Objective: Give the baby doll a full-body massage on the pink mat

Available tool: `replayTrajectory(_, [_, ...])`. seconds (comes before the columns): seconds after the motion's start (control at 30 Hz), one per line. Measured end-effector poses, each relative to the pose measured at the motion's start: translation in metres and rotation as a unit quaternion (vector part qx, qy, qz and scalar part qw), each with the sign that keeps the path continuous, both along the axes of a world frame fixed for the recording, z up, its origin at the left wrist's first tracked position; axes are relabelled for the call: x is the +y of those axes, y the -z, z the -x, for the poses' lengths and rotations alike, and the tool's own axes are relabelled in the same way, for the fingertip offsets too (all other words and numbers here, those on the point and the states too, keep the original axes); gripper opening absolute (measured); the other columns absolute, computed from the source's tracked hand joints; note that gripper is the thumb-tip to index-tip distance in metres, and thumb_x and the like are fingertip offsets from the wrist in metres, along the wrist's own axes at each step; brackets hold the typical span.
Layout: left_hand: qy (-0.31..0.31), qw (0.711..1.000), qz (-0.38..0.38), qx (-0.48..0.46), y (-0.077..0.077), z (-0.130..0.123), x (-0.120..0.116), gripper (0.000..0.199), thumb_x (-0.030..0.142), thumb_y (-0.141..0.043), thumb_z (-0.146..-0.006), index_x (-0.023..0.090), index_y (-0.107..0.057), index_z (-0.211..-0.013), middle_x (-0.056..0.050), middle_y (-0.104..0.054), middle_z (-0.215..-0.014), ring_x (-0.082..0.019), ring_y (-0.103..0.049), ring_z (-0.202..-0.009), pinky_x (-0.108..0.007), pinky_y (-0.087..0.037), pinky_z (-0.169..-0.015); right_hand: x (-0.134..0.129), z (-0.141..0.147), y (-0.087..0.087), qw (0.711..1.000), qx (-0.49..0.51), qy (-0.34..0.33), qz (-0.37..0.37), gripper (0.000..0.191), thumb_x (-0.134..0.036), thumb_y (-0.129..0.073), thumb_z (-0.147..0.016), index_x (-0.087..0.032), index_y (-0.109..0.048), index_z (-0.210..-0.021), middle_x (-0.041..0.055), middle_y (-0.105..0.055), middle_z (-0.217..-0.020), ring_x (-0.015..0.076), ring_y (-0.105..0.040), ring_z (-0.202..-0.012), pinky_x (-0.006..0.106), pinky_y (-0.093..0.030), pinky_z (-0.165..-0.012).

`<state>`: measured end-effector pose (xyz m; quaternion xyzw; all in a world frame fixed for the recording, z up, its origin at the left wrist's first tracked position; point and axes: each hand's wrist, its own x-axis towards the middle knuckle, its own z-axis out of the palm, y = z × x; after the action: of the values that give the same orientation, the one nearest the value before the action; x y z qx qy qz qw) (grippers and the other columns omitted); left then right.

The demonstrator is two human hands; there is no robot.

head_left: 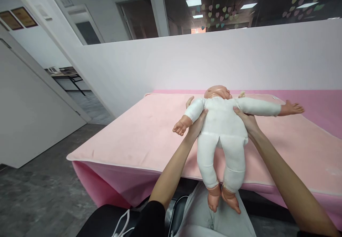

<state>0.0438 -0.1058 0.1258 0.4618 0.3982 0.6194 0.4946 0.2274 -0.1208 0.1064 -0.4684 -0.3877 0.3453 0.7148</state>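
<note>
Over pink cloth (128, 133), a two-handed grip (197, 124) holds a doll (223, 117).

Single head-worn view, above the wearer's lap (199, 212), facing forward and down, hands (197, 124) (248, 120) near

L forearm (171, 171) & R forearm (284, 178) both bare, reaching fwd from bottom of view, angled in twd ctr. Dark L sleeve (152, 217) ends nr elbow. L hand (197, 124) in a firm grip, thumb up top, a couple fingers (189, 101) visible on outer side, rest hidden. R hand (248, 121) also gripping, thumb on top pointing up-left, other fingers mostly hidden. Hands approx lvl, apart, thumbs facing inward.
</note>
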Motion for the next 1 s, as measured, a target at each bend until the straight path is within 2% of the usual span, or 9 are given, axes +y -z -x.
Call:
replayTrajectory(0.13, [0.018,1.000,0.002,0.004,0.025,0.000,0.037,0.055,0.026,-0.073,-0.069,0.018,-0.052,-0.120,-0.006,-0.062,-0.119,-0.022,-0.056,-0.113,-0.033,-0.040,-0.103,0.033,0.002,0.021,0.998,0.046,-0.041,0.004,0.058,-0.035,-0.077,-0.063,-0.022,-0.060,-0.117,0.0025,-0.061,-0.124,0.0181,-0.055,-0.118,0.030,-0.047,-0.100])
replayTrajectory(0.23, [0.002,1.000,0.010,-0.010,0.047,0.000,0.061,0.059,0.023,-0.074,-0.067,0.021,-0.052,-0.122,-0.005,-0.062,-0.122,-0.022,-0.054,-0.118,-0.032,-0.038,-0.106,0.048,0.004,0.037,0.997,0.058,-0.059,0.010,0.058,-0.032,-0.078,-0.062,-0.022,-0.061,-0.116,0.0029,-0.062,-0.122,0.0170,-0.057,-0.114,0.028,-0.048,-0.098])
replayTrajectory(0.33, [-0.015,0.999,-0.018,-0.028,0.067,0.001,0.076,0.070,0.018,-0.075,-0.064,0.026,-0.047,-0.128,-0.002,-0.057,-0.130,-0.019,-0.049,-0.125,-0.031,-0.036,-0.109,0.058,0.003,0.052,0.994,0.066,-0.082,0.015,0.057,-0.032,-0.078,-0.061,-0.022,-0.061,-0.115,0.0034,-0.064,-0.119,0.0171,-0.058,-0.113,0.029,-0.049,-0.097])
replayTrajectory(0.43, [-0.024,0.998,-0.017,-0.049,0.080,0.001,0.081,0.073,0.017,-0.075,-0.064,0.028,-0.045,-0.130,-0.002,-0.054,-0.134,-0.019,-0.049,-0.125,-0.032,-0.037,-0.108,0.064,0.001,0.063,0.991,0.072,-0.111,0.013,0.057,-0.030,-0.078,-0.060,-0.023,-0.061,-0.114,0.0025,-0.066,-0.116,0.0162,-0.059,-0.112,0.029,-0.048,-0.098])
replayTrajectory(0.63, [-0.020,0.995,-0.012,-0.100,0.081,0.002,0.083,0.072,0.018,-0.076,-0.065,0.022,-0.044,-0.130,-0.007,-0.057,-0.131,-0.019,-0.054,-0.120,-0.032,-0.041,-0.105,0.071,0.004,0.072,0.991,0.102,-0.085,0.034,0.051,-0.028,-0.079,-0.060,-0.022,-0.063,-0.107,0.0029,-0.068,-0.110,0.0153,-0.062,-0.106,0.029,-0.049,-0.097])
replayTrajectory(0.77, [0.015,0.993,0.013,-0.120,0.082,0.003,0.082,0.055,0.022,-0.077,-0.065,0.013,-0.056,-0.115,-0.014,-0.064,-0.120,-0.025,-0.059,-0.114,-0.038,-0.045,-0.101,0.072,0.007,0.076,0.990,0.106,-0.072,0.061,0.039,-0.030,-0.078,-0.063,-0.020,-0.065,-0.098,0.0026,-0.072,-0.096,0.0148,-0.065,-0.098,0.030,-0.051,-0.093])
replayTrajectory(0.87, [0.021,0.994,0.013,-0.104,0.086,0.004,0.080,0.052,0.020,-0.078,-0.063,0.012,-0.059,-0.110,-0.015,-0.064,-0.120,-0.026,-0.057,-0.117,-0.038,-0.043,-0.103,0.072,0.006,0.080,0.988,0.100,-0.083,0.084,0.028,-0.031,-0.073,-0.070,-0.017,-0.065,-0.093,0.0030,-0.072,-0.091,0.0133,-0.066,-0.093,0.028,-0.052,-0.089])
replayTrajectory(1.0, [0.021,0.999,0.013,-0.047,0.092,0.004,0.078,0.055,0.019,-0.080,-0.060,0.014,-0.060,-0.111,-0.013,-0.064,-0.120,-0.026,-0.056,-0.119,-0.037,-0.042,-0.104,0.074,0.005,0.088,0.972,0.180,-0.058,0.136,0.016,-0.024,-0.067,-0.076,-0.015,-0.065,-0.090,0.0041,-0.072,-0.094,0.0142,-0.068,-0.085,0.026,-0.056,-0.082])
